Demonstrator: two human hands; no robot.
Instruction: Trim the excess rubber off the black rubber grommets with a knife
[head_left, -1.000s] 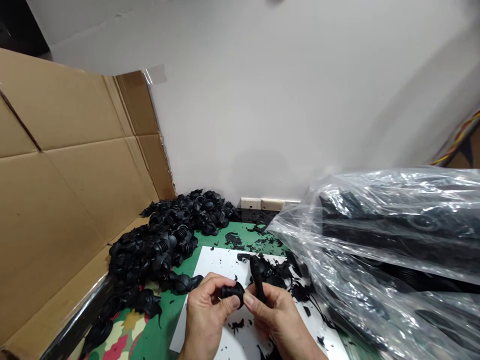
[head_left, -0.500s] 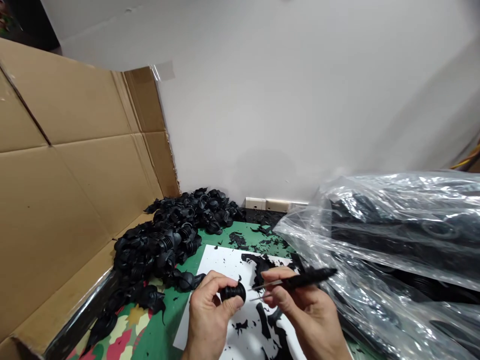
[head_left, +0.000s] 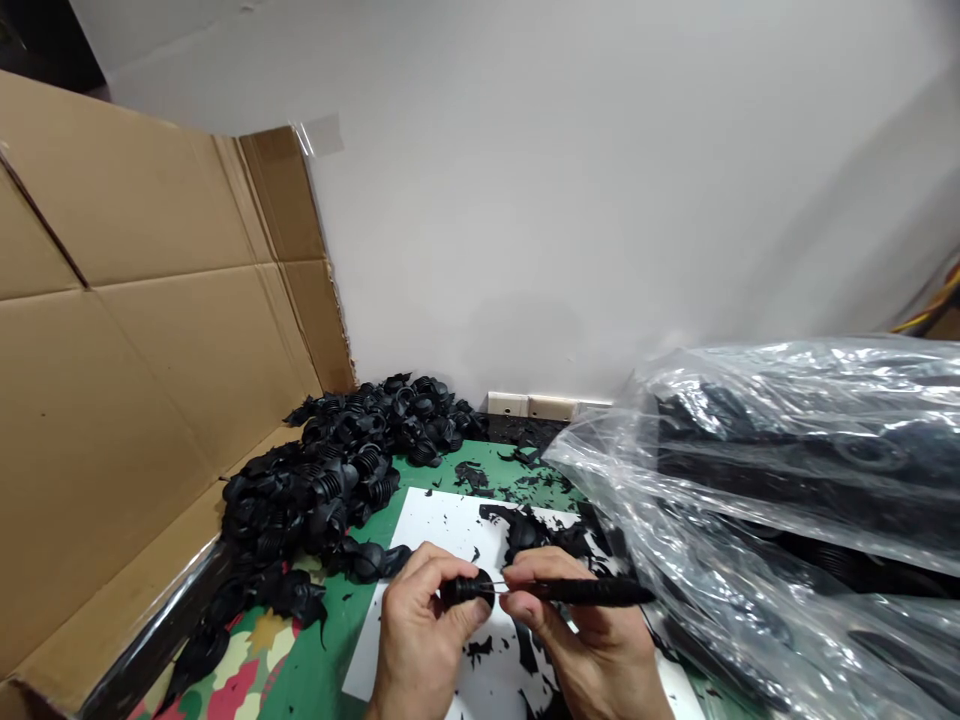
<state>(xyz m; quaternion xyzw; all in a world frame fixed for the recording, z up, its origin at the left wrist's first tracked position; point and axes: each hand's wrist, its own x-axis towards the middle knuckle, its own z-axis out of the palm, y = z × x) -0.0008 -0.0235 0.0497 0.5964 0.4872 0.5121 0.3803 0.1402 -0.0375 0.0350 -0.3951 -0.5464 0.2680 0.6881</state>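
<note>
My left hand (head_left: 420,625) pinches a small black ribbed rubber part (head_left: 463,590) between thumb and fingers, low in the middle of the view. My right hand (head_left: 581,640) grips a black-handled knife (head_left: 592,592) lying level, its thin blade tip touching the rubber part. Both hands hover over a white sheet (head_left: 439,520) strewn with black rubber trimmings (head_left: 525,530).
A heap of black rubber parts (head_left: 337,470) lies to the left on a green mat (head_left: 330,650). A flattened cardboard box (head_left: 127,350) stands along the left side. A clear plastic bag of black parts (head_left: 787,480) fills the right. A white wall is behind.
My right hand swung the knife from upright to level, then lowered it until the blade met the rubber part. My left hand kept its hold on the part.
</note>
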